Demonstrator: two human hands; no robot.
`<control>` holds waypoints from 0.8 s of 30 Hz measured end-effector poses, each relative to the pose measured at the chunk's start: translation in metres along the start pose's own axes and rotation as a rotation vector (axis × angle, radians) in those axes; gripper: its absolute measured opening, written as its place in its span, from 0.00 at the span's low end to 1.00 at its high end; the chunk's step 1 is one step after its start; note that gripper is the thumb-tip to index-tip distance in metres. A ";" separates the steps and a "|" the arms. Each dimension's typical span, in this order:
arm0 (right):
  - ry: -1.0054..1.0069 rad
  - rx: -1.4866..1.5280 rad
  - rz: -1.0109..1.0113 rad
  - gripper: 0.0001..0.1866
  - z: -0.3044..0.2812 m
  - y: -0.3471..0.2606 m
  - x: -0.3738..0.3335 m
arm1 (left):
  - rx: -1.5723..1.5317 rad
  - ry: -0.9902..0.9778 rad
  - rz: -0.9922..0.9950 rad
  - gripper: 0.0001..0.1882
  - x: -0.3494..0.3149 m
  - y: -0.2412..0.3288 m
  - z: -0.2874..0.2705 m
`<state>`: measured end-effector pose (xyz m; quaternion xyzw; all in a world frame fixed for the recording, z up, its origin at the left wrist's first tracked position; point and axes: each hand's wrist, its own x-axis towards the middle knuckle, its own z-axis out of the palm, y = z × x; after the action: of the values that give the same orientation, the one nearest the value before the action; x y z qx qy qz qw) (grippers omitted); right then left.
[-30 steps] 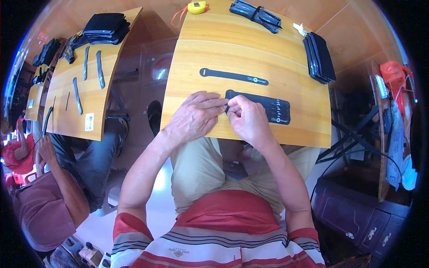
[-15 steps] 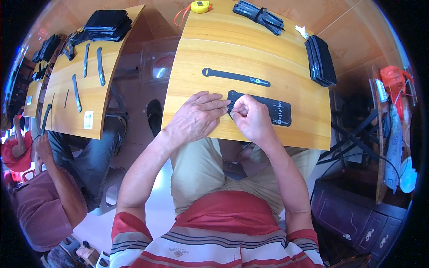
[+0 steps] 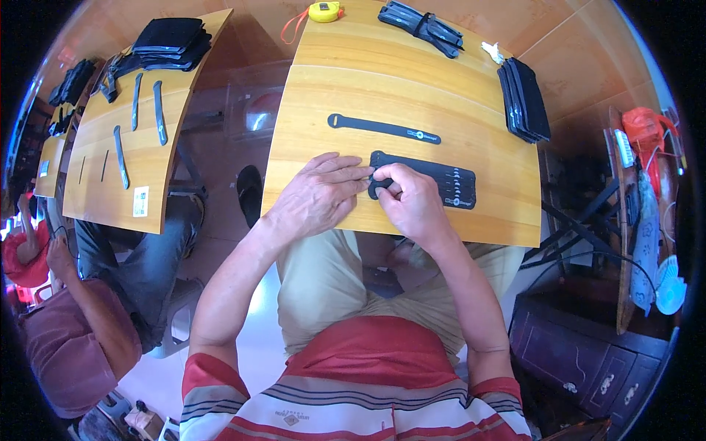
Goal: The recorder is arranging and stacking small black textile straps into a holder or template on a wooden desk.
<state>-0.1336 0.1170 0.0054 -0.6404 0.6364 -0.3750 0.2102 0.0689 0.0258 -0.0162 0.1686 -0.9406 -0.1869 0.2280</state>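
My left hand [image 3: 321,195] and my right hand [image 3: 410,200] meet at the near edge of a wooden table [image 3: 412,88]. Both pinch the rounded left end of a black strap in a flat row of several black straps [image 3: 441,181]. The fingertips of both hands touch at that end. A single black strap [image 3: 384,128] lies alone just beyond the row, flat on the wood.
A yellow tape measure [image 3: 324,11] with an orange cord, a bundle of black straps [image 3: 421,20] and a stack of black pieces [image 3: 523,100] sit at the table's far side. Another person [image 3: 81,323] sits at a second table [image 3: 125,184] to my left, with more straps.
My right hand has shifted a little left and curled tighter over the strap end. My left hand stays flat beside it.
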 end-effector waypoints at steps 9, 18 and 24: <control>0.014 -0.095 -0.038 0.11 0.002 -0.007 -0.002 | 0.040 -0.008 0.002 0.17 0.000 0.001 -0.001; 0.043 -0.119 -0.026 0.11 0.003 -0.010 -0.003 | 0.075 -0.014 0.003 0.14 0.000 0.002 -0.001; -0.037 -0.132 0.044 0.11 0.004 -0.012 0.000 | 0.078 -0.011 -0.001 0.14 0.001 0.004 -0.002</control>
<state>-0.1225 0.1170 0.0116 -0.6454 0.6698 -0.3156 0.1874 0.0678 0.0284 -0.0128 0.1768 -0.9483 -0.1513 0.2157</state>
